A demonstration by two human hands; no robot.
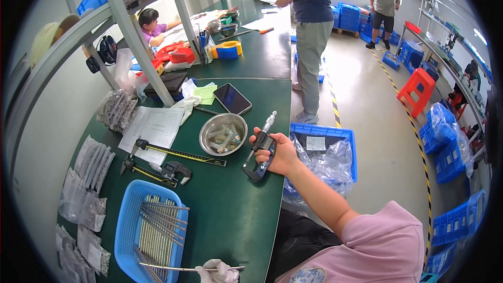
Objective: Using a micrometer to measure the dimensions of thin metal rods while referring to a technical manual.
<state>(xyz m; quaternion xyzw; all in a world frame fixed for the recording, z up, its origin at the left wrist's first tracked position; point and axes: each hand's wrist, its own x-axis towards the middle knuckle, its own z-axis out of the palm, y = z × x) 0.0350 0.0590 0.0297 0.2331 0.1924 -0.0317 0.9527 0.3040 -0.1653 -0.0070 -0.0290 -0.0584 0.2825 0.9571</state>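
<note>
My right hand is bare and wrapped round a digital micrometer, whose silver thimble points up and away and whose dark frame hangs over the table's right edge area. At the bottom, my left hand wears a white glove and grips a slim metal rod. That rod's left end reaches over a blue plastic basket. Inside the basket lie many metal rods, some crosswise on top of the others. A steel bowl with small clear tubes stands just left of the micrometer.
Digital calipers and a paper sheet lie left on the green table. Bagged small parts line the far left. A phone lies beyond the bowl. Right of the table stands a blue crate. Other people are further off.
</note>
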